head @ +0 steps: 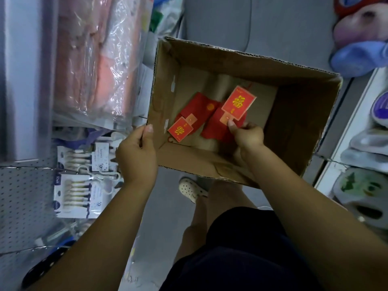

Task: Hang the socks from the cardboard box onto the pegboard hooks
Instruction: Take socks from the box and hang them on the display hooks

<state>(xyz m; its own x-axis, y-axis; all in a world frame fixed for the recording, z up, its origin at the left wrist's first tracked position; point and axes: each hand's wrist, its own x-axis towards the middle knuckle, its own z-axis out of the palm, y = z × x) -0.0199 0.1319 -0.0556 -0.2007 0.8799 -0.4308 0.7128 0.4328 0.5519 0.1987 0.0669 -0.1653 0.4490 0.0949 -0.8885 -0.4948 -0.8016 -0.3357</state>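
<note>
A: Quick one. Where's the box?

B: Open cardboard box (237,66) held up in front of the person, mouth toward the camera. Left hand (136,154) clamps the box's near-left corner, thumb over the rim, fingers wrapped on the outside wall.

A: Right hand?

B: Right hand (247,137) reaches inside the box. Thumb and fingers pinch the lower edge of a red sock pack (238,102), the one with the red card and gold character on it. Card is tilted, lifted off the box floor.

A: Anything else in there?

B: Second red sock pack (189,120) lies on the box bottom, left of the held one, its own gold-printed card at the near end. The two red packs overlap or touch at the middle, can't tell which.

A: Pegboard?

B: Grey pegboard (19,196) at the lower left. White-carded packs (77,181) of pale socks hang on it already, stacked close in two groups.

A: Surroundings, fast.

B: Plastic-wrapped pink bundles (92,59) above the pegboard. Slippers (361,57) on a shelf to the right, blurry. Person's white perforated clog (192,189) visible on the grey floor under the box.
</note>
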